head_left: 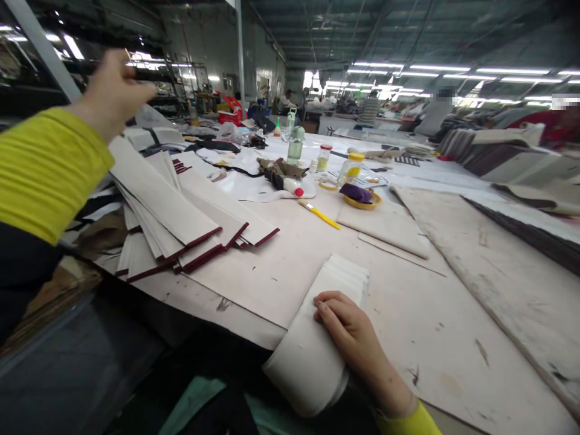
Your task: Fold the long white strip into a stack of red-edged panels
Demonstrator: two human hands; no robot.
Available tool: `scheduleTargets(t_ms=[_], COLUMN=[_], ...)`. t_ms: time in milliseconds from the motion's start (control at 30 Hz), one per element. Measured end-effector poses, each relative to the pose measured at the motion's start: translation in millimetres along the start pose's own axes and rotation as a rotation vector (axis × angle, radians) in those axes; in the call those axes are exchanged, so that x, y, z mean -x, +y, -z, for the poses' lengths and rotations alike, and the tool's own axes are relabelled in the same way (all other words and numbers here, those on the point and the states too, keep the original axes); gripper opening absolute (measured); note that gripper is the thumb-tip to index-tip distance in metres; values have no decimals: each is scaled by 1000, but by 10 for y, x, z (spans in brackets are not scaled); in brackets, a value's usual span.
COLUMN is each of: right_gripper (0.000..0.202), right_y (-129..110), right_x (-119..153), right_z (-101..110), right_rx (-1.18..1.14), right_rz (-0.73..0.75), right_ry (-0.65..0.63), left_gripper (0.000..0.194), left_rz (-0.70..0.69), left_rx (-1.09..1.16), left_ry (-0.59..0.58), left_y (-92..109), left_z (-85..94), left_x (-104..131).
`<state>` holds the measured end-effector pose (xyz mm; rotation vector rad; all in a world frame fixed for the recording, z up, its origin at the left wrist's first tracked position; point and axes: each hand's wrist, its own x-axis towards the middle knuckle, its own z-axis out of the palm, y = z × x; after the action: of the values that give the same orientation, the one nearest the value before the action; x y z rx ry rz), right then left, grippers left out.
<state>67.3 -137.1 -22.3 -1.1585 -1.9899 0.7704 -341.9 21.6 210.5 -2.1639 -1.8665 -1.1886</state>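
Observation:
My right hand (351,329) rests on a stack of pale fabric strips (296,356) that droops over the near table edge. Its fingers are curled, thumb and fingertips pressed together on the top strip; whatever they may pinch is too small to make out. Raised at the upper left, my left hand (111,90) is slightly blurred, its thumb and fingers apart with nothing visible between them. Below and to the right of that hand, a fanned pile of long pale strips (165,202) with dark red ends lies on the table.
A yellow-handled brush (321,215) lies mid-table near a yellow dish (362,202) holding a purple cloth (356,193). Behind are a yellow-lidded jar (351,169), a red-lidded jar (323,158) and a green bottle (295,147). Layered sheets (498,266) cover the right side. People work far back.

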Motion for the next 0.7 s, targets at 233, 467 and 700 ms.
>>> scheduleTargets(t_ms=[233, 467, 700], right_gripper=[19, 13, 9], right_y=[-35, -19, -126], right_x=[14, 168, 406], right_z=[-1, 76, 58], right_rx=[86, 246, 275], right_rz=[21, -23, 52], right_ry=[68, 176, 129], left_gripper=[35, 20, 12], left_rz=[-343, -345, -540], left_rx=[113, 387, 351], left_ry=[-899, -916, -967], left_y=[1247, 1449, 1613], left_z=[-1334, -1783, -1665], left_x=[1585, 2599, 2394])
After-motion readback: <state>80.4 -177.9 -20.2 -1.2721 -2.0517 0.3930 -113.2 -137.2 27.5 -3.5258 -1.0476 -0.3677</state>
